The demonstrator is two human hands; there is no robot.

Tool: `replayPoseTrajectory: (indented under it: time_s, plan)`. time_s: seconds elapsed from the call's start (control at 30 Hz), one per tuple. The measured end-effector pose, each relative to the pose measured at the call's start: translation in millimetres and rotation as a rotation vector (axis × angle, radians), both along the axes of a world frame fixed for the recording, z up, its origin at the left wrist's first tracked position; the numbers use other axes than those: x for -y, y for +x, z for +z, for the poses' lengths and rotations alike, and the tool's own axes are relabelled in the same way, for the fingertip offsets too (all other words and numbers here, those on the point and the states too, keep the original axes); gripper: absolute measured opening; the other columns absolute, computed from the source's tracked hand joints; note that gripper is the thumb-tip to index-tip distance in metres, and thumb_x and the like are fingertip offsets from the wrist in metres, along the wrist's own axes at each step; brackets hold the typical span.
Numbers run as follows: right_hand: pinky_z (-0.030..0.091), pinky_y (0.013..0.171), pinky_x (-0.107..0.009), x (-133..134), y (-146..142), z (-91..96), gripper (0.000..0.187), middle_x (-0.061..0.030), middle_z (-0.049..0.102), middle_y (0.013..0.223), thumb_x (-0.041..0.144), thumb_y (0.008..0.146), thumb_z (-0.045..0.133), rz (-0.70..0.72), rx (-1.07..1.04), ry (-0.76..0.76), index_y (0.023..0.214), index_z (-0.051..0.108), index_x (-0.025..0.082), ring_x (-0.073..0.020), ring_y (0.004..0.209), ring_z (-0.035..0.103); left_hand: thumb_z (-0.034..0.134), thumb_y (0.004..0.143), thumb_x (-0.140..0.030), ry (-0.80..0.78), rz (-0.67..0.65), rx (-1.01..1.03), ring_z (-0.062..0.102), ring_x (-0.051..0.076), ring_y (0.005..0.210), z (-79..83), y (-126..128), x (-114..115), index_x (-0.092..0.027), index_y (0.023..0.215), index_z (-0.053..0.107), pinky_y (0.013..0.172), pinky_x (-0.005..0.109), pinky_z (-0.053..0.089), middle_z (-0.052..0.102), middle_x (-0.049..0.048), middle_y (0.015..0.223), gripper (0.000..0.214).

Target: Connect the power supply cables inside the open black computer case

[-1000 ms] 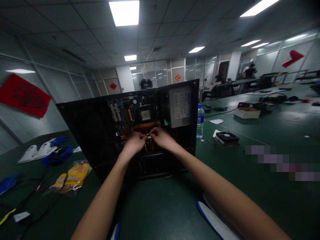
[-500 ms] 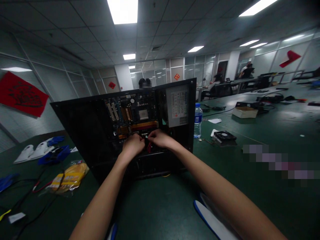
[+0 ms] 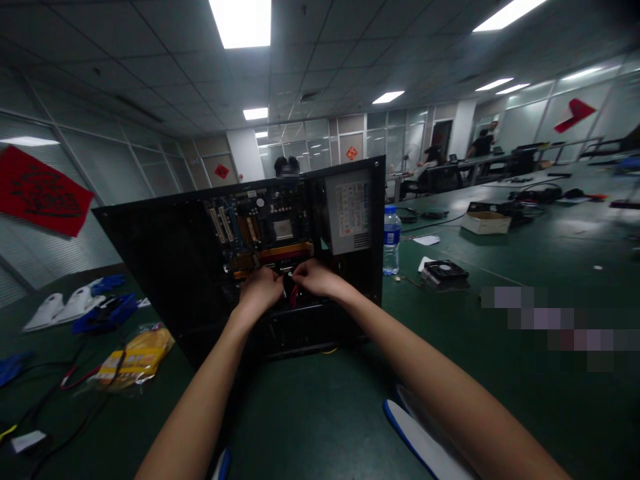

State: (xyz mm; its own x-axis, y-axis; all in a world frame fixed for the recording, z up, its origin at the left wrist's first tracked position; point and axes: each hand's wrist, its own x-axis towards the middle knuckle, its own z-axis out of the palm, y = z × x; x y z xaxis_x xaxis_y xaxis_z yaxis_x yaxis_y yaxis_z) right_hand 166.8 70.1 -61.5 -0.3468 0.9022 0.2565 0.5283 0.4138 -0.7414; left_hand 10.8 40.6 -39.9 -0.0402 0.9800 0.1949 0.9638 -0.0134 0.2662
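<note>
Motherboard (image 3: 265,230) and power supply (image 3: 353,210) inside computer case (image 3: 160,267), right hand (image 3: 315,279) pinching red cable (image 3: 293,297), left hand (image 3: 260,290) curled, grip unclear

Dim room, greenish cast; ceiling panels (image 3: 240,23) blow out white overhead. Shadow fills the computer case (image 3: 165,267). Wide-lens bending at edges; mosaic patch (image 3: 560,320) over table (image 3: 325,413).
</note>
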Motion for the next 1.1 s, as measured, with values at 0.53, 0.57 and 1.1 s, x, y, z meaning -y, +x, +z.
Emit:
replayPoseTrajectory:
  time_s: [0.53,0.57,1.1]
  plan:
    - [0.035,0.049,-0.018,4,-7,7.9,0.016,0.0031,0.057,0.052,0.000,0.076,0.060,0.004,-0.187,-0.292,0.068,0.069,0.011,-0.0070,0.048,0.046,0.050,0.085,-0.033,-0.009,-0.068,0.060,0.065,0.020,0.068,-6.7,-2,-7,-0.018,0.074,0.072,0.059,0.026,0.038,0.074,0.0129,0.080,0.029]
    - [0.035,0.048,-0.018,5,-9,8.9,0.017,0.0040,0.055,0.049,-0.001,0.076,0.060,-0.012,-0.248,-0.355,0.068,0.068,0.011,-0.0066,0.046,0.045,0.050,0.085,-0.033,-0.008,-0.070,0.065,0.065,0.020,0.067,-7.5,-3,-8,-0.018,0.074,0.072,0.058,0.026,0.038,0.074,0.0130,0.080,0.029]
    - [0.038,0.044,-0.016,10,-45,8.1,0.022,0.0059,0.050,0.045,-0.007,0.082,0.052,-0.175,-0.578,-0.551,0.072,0.063,0.009,-0.0052,0.039,0.045,0.055,0.082,-0.037,-0.035,-0.091,0.094,0.069,0.023,0.075,-12.9,-10,-18,-0.018,0.079,0.075,0.058,0.026,0.042,0.075,0.0126,0.085,0.027]
